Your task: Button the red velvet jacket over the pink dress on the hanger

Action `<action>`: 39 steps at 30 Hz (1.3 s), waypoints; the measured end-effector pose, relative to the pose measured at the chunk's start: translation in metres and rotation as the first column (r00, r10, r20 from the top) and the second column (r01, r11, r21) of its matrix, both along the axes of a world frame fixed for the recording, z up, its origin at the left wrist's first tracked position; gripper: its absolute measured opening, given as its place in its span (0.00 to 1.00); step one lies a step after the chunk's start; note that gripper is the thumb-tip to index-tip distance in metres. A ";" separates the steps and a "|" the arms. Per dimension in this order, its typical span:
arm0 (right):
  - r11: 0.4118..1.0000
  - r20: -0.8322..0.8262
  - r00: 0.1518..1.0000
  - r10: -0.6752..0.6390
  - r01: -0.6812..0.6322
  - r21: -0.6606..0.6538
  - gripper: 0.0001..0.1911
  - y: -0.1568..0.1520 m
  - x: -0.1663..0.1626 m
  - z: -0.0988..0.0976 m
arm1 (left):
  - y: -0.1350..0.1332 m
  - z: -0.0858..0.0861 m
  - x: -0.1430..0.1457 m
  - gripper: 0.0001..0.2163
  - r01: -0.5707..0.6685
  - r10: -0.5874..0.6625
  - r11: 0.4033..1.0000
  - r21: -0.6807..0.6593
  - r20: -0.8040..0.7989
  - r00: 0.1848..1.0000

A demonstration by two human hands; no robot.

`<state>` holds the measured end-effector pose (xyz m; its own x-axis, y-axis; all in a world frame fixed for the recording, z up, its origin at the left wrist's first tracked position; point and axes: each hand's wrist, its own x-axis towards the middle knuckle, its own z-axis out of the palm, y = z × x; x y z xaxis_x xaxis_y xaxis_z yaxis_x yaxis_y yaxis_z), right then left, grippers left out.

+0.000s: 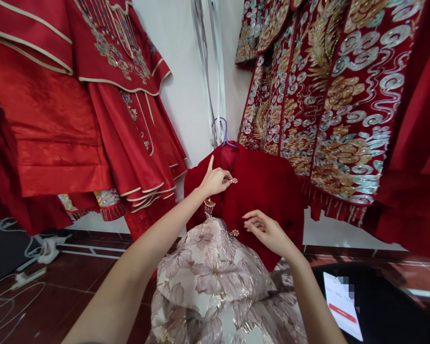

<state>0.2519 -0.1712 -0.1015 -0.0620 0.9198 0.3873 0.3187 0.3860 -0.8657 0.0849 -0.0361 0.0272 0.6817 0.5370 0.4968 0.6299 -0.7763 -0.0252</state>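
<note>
A dark red velvet jacket (pixel 272 191) hangs on a purple hanger (pixel 225 134) in front of me. On its front opening, my left hand (pixel 215 181) pinches a beaded flower-shaped button (pixel 234 180) near the collar, one finger or thumb raised upward. Lower down, my right hand (pixel 267 230) hovers by the jacket's right panel, fingers loosely bent and apart, holding nothing. Close to its fingertips is another flower button (pixel 234 233). A beaded tassel ornament (pixel 209 206) dangles below my left wrist. Pale floral fabric (pixel 215 272) covers the jacket's lower middle.
Red garments (pixel 125 105) hang at the left, and a heavily embroidered red robe (pixel 326 110) hangs at the right. A phone (pixel 343 306) lies on a black surface (pixel 387 306). White cables (pixel 10 301) and a rack base (pixel 89 249) are on the tiled floor.
</note>
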 end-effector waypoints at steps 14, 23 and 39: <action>0.953 -0.181 0.981 -0.073 0.122 0.277 0.18 0.025 -0.030 0.054 | 0.016 -0.014 -0.008 0.14 0.183 -0.003 0.873 0.452 -0.371 0.929; 0.948 0.149 0.937 -0.316 0.309 0.071 0.48 0.102 -0.083 0.086 | 0.008 -0.018 -0.030 0.14 -0.124 0.219 0.963 0.239 -0.426 0.878; 0.694 0.634 0.421 -0.649 0.669 0.266 0.32 0.070 0.071 0.129 | 0.052 0.002 -0.047 0.15 -0.488 0.490 0.871 0.051 -0.113 0.864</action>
<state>0.3231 -0.1016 0.0276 0.3519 0.7994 0.4870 0.9228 -0.2092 -0.3234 0.0376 0.0158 0.0287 0.3887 0.8076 0.4435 0.9198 -0.3679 -0.1361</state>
